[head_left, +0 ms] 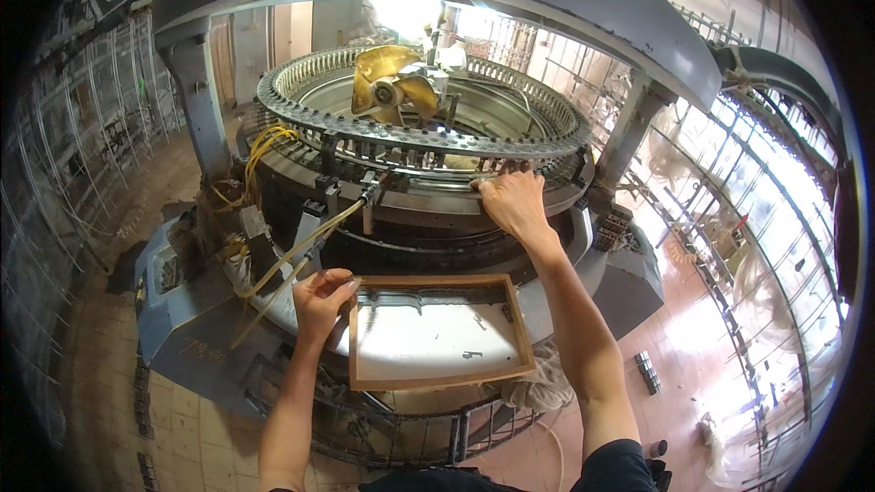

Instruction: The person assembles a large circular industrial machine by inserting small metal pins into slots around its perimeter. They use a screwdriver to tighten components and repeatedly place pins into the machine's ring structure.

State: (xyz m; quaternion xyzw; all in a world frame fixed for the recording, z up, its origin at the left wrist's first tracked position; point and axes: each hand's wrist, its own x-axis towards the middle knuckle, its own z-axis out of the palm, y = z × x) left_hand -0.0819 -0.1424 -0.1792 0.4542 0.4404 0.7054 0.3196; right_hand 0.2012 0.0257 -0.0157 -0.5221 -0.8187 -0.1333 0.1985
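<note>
A circular knitting machine (pixel 538 210) with a wide ring of closely set metal parts stands in front of me. My right hand (pixel 512 200) reaches to the front of this ring, right of centre. Its fingers are curled in at the slotted band below the upper rim; their tips are partly hidden. Against the machine's near side, a shallow wooden-framed tray (pixel 437 375) with a white bottom holds a row of thin dark metal pieces (pixel 428 297) and a few loose ones. At the tray's upper left corner is my left hand (pixel 319 307), thumb and fingers pinched together; what they hold cannot be made out.
A brass-coloured fan (pixel 387 91) sits inside the ring. Yellow tubes (pixel 264 150) and pale hoses (pixel 301 255) run along the left side. A grey post (pixel 196 109) stands at left, another (pixel 629 132) at right. Small dark blocks (pixel 647 372) lie on the floor.
</note>
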